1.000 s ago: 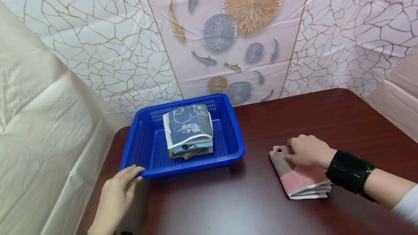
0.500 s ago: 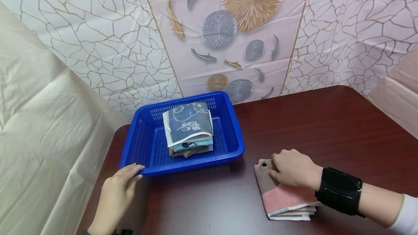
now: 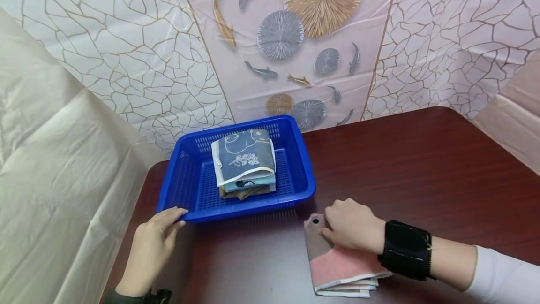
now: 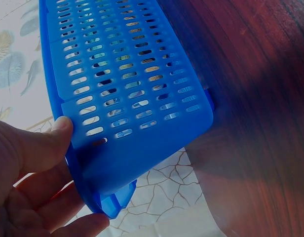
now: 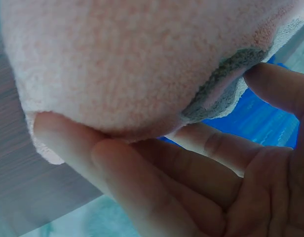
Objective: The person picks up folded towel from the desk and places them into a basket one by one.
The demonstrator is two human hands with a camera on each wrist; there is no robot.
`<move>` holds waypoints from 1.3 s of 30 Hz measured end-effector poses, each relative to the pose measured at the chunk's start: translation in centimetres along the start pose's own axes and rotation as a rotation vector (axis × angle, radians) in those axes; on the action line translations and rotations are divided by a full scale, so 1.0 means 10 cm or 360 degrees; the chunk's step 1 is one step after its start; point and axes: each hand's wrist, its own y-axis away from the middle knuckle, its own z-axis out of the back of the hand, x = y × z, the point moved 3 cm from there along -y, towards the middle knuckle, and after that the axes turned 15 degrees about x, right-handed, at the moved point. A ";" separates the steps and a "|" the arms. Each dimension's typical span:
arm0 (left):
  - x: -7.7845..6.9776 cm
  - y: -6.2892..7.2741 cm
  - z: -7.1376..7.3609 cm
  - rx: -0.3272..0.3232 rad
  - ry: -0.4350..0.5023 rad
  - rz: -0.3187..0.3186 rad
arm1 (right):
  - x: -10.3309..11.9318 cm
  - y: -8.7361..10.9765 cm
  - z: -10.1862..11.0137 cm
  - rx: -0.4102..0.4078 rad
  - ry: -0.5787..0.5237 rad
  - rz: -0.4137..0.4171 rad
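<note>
My left hand (image 3: 148,247) grips the near-left corner of a blue plastic basket (image 3: 249,209). In the left wrist view, the thumb lies on the outer side of the slotted basket (image 4: 157,143) and the fingers reach past its rim. My right hand (image 3: 353,225) holds a folded pink and brown towel (image 3: 337,266) from above, right of the basket. The right wrist view shows the pink terry cloth of the towel (image 5: 112,64) between the thumb and fingers. Inside the basket is a stack of folded towels, a blue-grey patterned towel (image 3: 244,156) uppermost.
The basket stands at the back left of a dark red-brown wooden table (image 3: 422,177). Behind it hangs a patterned backdrop (image 3: 147,50) with fish and round motifs. A cream cloth (image 3: 50,177) drapes down the left side.
My right hand has moved left and towards the near edge with the pink and brown towel, which is now closer to the basket. My left hand has stayed at the basket corner.
</note>
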 end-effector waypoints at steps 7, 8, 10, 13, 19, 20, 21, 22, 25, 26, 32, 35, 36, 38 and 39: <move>0.00 0.00 -0.01 -0.0004 0.0011 0.0006 | 0.33 -0.10 -0.04 0.0029 0.0001 0.0092; 0.00 0.00 -0.01 -0.0005 0.0011 0.0007 | 0.38 -0.12 -0.05 0.0043 0.0012 0.0108; 0.01 0.01 -0.01 -0.0009 0.0009 0.0010 | 0.48 -0.16 -0.05 0.0061 0.0038 0.0159; 0.03 0.03 -0.01 -0.0016 0.0009 0.0014 | 0.63 -0.24 -0.05 0.0082 0.0068 0.0266; 0.05 0.03 -0.01 -0.0012 0.0026 0.0035 | 0.89 -0.37 -0.04 0.0137 0.0051 0.0418; 0.05 0.03 -0.02 -0.0006 0.0029 0.0036 | 0.93 -0.39 -0.04 0.0142 0.0057 0.0417; 0.06 0.02 -0.02 0.0001 0.0030 0.0034 | 0.97 -0.41 -0.04 0.0139 0.0064 0.0411; 0.06 0.02 -0.02 0.0006 0.0029 0.0031 | 1.02 -0.43 -0.04 0.0131 0.0078 0.0405; 0.07 0.00 -0.01 0.0012 0.0026 0.0022 | 1.16 -0.47 -0.06 0.0110 0.0133 0.0371; 0.07 0.00 -0.01 0.0010 0.0024 0.0020 | 1.21 -0.48 -0.06 0.0098 0.0151 0.0365; 0.07 0.00 -0.03 -0.0007 0.0032 0.0010 | 1.42 -0.56 -0.11 0.0022 0.0242 0.0375; 0.05 0.00 -0.05 -0.0014 0.0041 0.0012 | 1.48 -0.61 -0.12 0.0036 0.0225 0.0386; 0.04 0.00 -0.06 -0.0018 0.0044 0.0013 | 1.49 -0.63 -0.12 0.0052 0.0210 0.0387; 0.02 -0.01 -0.07 -0.0014 0.0051 0.0018 | 1.50 -0.67 -0.11 0.0095 0.0180 0.0360; 0.01 -0.01 -0.07 -0.0006 0.0058 0.0026 | 1.50 -0.69 -0.11 0.0117 0.0161 0.0340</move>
